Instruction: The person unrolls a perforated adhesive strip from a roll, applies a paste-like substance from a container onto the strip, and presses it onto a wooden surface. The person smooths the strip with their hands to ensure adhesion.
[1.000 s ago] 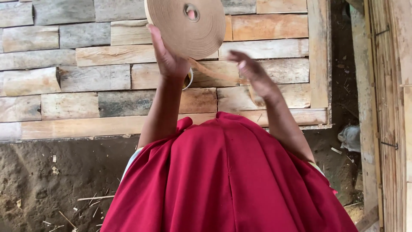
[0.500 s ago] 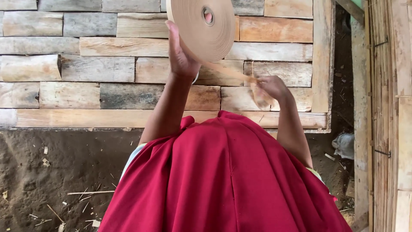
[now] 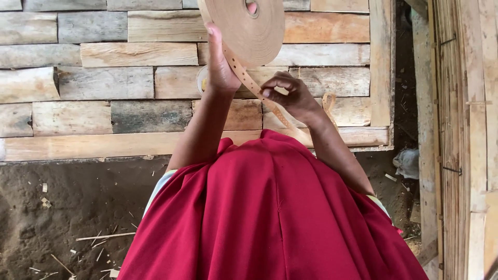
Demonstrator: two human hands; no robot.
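Observation:
My left hand holds up a big flat roll of tan paper tape, gripping it at its lower left edge with a finger in the core hole. A perforated strip of tape runs down from the roll to the right. My right hand pinches that strip below the roll, fingers curled around it. The loose end hangs down over my red garment. A small roll or ring shows partly behind my left wrist.
A panel of weathered wooden planks lies ahead with a wooden frame edge on its right. Bundled bamboo slats stand at the right. Dirt ground with wood chips is at the lower left.
My right hand has moved left and up along the strip, closer to the roll, and now pinches it. The roll has stayed raised in my left hand.

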